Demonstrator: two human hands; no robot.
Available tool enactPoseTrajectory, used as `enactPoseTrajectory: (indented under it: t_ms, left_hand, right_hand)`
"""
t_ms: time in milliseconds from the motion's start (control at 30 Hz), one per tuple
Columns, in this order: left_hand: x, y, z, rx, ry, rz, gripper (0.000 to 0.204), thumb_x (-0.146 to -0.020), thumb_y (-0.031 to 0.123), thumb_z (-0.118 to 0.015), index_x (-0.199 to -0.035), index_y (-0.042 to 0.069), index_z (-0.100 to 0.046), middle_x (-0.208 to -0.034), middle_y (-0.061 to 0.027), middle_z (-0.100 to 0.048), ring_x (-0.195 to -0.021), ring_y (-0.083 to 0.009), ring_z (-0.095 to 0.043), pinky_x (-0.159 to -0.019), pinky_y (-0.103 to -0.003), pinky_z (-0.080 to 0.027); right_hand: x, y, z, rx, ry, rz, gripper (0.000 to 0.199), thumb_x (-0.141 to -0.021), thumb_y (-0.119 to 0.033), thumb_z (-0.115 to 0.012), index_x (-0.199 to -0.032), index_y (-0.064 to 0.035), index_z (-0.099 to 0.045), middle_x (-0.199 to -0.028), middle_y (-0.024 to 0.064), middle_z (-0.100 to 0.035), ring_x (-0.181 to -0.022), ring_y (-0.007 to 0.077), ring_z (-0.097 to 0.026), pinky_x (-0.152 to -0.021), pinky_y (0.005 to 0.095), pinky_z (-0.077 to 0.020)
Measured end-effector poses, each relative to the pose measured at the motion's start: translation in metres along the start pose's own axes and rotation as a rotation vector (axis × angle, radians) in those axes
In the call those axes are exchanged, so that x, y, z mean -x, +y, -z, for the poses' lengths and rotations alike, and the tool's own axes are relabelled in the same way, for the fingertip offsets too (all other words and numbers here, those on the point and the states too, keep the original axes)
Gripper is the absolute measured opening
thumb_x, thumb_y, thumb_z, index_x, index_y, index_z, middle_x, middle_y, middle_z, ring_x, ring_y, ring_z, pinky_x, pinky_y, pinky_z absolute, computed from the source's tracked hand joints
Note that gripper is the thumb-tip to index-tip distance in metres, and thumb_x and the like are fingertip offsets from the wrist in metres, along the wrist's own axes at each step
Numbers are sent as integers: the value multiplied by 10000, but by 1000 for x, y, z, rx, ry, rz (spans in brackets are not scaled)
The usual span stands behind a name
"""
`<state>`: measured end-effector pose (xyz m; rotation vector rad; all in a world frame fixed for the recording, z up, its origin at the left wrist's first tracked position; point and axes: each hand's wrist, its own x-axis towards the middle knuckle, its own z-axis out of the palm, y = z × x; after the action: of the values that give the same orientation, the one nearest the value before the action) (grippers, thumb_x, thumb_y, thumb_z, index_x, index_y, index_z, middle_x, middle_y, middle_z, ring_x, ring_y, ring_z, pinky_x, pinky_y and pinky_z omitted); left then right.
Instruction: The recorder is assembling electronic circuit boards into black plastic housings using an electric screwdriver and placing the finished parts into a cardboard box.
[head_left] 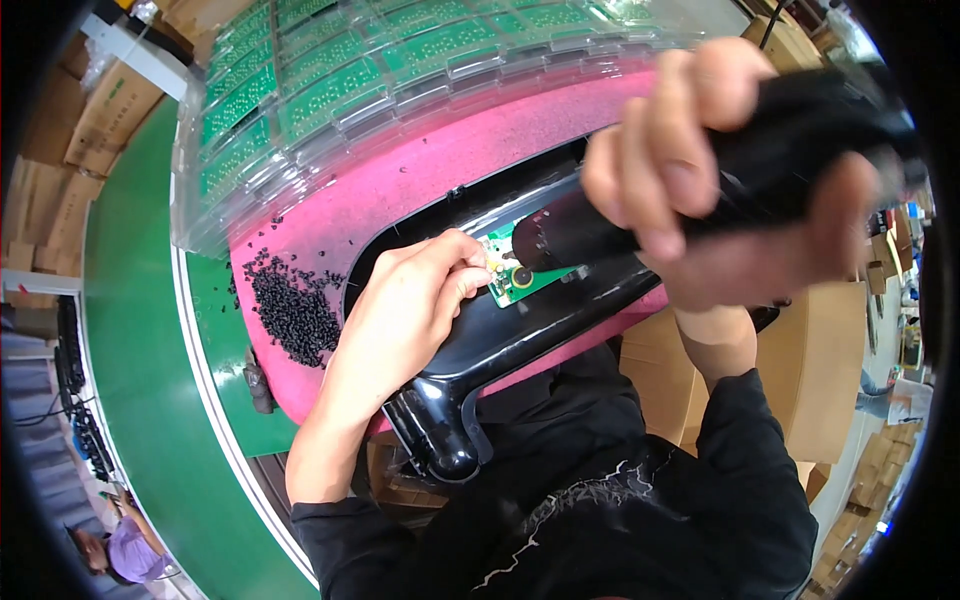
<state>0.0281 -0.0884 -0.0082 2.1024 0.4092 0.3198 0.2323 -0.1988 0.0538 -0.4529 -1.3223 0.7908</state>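
Note:
A green circuit board (pixel 540 288) with a round black part lies in a long, glossy black plastic housing (pixel 440 360). At the board's left end my left hand (pixel 410 290) has thumb and forefinger pinched on its edge. My right hand (pixel 690 170), partly smeared by motion, is wrapped round a thick black electric screwdriver (pixel 780 150). The tool slants down to the left, its dark nose over the board and hiding part of it. Whether its tip touches a screw cannot be seen.
The housing rests on a pink mat (pixel 400 170). Small black screws (pixel 295 310) are heaped left of it, some scattered. Stacked clear trays (pixel 330 120) of green boards stand behind. A green table (pixel 140 330) extends left; a cardboard box (pixel 820 370) sits right. Another person (pixel 135 545) is at far lower left.

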Motion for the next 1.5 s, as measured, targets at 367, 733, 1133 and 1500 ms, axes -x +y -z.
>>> enactPoseTrajectory:
  t_ms: [367,733,1133,1500]
  left_hand:
    - [0,2,-1,-14,145,-40,45,-885,-31,-624,-919,-60,-627,-769,-170,-644,-634,-256,-651,-637,-342,-527]
    - [-1,-1,1,-64,241,-61,63,-873,9,-667,-896,-48,-654,-759,-190,-656,-683,-326,-674,-655,-395,-519]
    - [1,6,4,200,175,-122,87,-903,29,-679,-946,-40,-710,-801,-111,-725,-663,-133,-698,-617,-271,-563]
    - [-1,4,4,45,353,21,175,-960,138,-655,-898,-26,-660,-679,-104,-626,-597,-181,-608,-591,-317,-484]
  right_hand:
    - [-3,32,-15,278,241,-169,535,-933,-526,-543,-1016,1,-515,-700,67,-548,-482,118,-472,-494,281,-410]
    - [-19,44,-21,270,94,-324,549,-881,-509,-651,-1021,5,-518,-686,77,-527,-484,128,-449,-485,262,-389]
    - [1,16,-16,-195,364,-50,528,-942,-590,-508,-1044,-72,-511,-748,-31,-510,-500,68,-426,-570,245,-371]
    - [4,25,-12,12,269,-91,590,-936,-607,-500,-1081,-36,-539,-732,28,-539,-512,113,-502,-554,283,-391]
